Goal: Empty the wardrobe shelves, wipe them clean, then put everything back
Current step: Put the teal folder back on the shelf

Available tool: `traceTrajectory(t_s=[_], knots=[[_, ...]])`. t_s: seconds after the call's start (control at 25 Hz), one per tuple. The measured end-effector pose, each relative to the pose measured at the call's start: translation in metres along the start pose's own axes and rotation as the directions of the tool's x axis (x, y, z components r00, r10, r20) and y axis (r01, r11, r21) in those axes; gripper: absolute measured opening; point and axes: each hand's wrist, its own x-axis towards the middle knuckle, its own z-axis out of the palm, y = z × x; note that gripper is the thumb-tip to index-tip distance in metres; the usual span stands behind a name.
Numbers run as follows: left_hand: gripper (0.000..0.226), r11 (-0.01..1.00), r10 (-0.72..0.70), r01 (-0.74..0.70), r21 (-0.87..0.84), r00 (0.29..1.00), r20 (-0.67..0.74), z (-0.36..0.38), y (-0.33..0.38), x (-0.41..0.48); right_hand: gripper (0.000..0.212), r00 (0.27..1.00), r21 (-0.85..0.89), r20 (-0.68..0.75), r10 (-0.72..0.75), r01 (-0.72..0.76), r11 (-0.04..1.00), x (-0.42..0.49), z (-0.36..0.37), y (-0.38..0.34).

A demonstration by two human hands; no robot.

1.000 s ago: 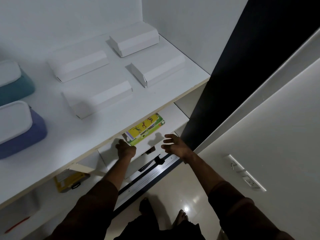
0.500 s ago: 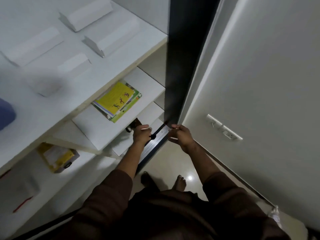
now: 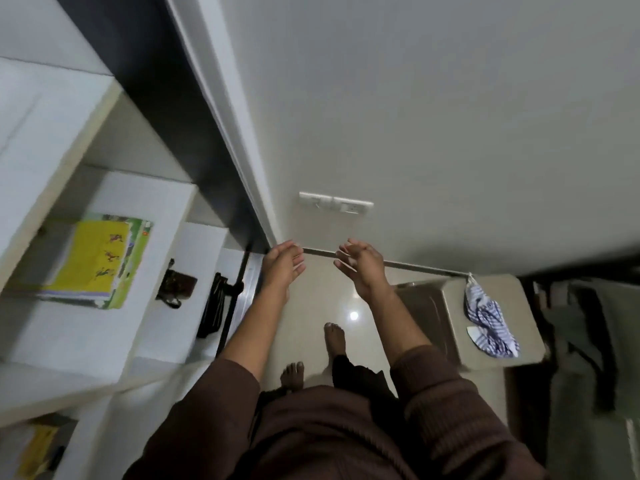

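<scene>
Both hands have come away from the wardrobe's lower shelves, and the view has swung right toward the wall. On the left, the yellow-and-green book point(image 3: 93, 261) lies flat on its white shelf point(image 3: 166, 199), now well apart from the hands. Left hand point(image 3: 282, 268) and right hand point(image 3: 362, 268) hover side by side over the floor, fingers relaxed, holding nothing. Further right, a blue-and-white checked cloth point(image 3: 488, 320) lies on a beige box point(image 3: 436, 313).

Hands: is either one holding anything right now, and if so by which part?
Nothing is held. The left hand and right hand are both raised in front of the wall, fingers loose, and empty.
</scene>
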Motion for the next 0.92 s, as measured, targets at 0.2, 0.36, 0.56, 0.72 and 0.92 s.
traceTrajectory(t_s=[0.2, 0.36, 0.56, 0.72, 0.92], knots=[[0.020, 0.993, -0.064, 0.039, 0.109, 0.972, 0.228, 0.047, -0.036, -0.027, 0.018, 0.964, 0.307, -0.254, -0.083, 0.162, 0.938, -0.056, -0.075, 0.026], [0.032, 0.966, -0.178, 0.089, 0.243, 0.911, 0.372, 0.074, -0.085, -0.071, 0.021, 0.892, 0.371, -0.447, -0.073, 0.259, 0.892, -0.110, -0.143, 0.053], [0.027, 0.899, -0.270, 0.047, 0.436, 0.842, 0.468, 0.110, -0.139, -0.129, 0.021, 0.762, 0.456, -0.647, -0.031, 0.419, 0.785, -0.189, -0.229, 0.082], [0.018, 0.846, -0.324, -0.041, 0.532, 0.753, 0.573, 0.151, -0.197, -0.193, 0.028, 0.664, 0.511, -0.748, 0.018, 0.558, 0.653, -0.254, -0.296, 0.111], [0.009, 0.747, -0.436, -0.209, 0.632, 0.563, 0.702, 0.190, -0.317, -0.311, 0.024, 0.520, 0.478, -0.853, 0.048, 0.741, 0.472, -0.356, -0.405, 0.170]])
